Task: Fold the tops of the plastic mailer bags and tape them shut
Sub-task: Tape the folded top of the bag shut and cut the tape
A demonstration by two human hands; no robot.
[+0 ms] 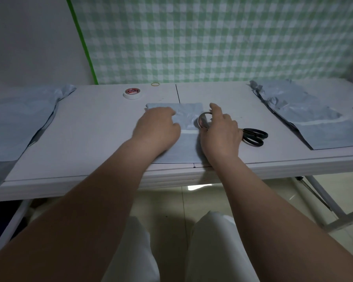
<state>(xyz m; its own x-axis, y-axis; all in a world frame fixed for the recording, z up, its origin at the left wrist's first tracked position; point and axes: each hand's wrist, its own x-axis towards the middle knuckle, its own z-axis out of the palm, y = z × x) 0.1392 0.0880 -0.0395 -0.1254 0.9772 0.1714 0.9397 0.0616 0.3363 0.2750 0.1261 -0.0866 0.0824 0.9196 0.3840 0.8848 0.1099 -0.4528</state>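
Head view puts you at the taping step. The mailer bag [189,110] lies flat at the middle of the table [94,127], its top already folded toward you, and a pale strip crosses it between your hands. Your left hand [158,127] rests on the fold with its fingers curled down. The fingertips are hidden, so you may be pressing the flap or pinching a tape end; I cannot tell which. Your right hand [220,131] grips the tape roll [203,121], thumb and fingers curled round it, just above the scissors [255,136].

Next, I judge, you need to draw the tape taut across the flap, keep the fold pinned, and reach the scissors without letting go.

What this bag holds is not visible. More bags lie in the left stack [16,121] and the right stack [318,123]; the right ones show a white strip, so they are likely sealed.
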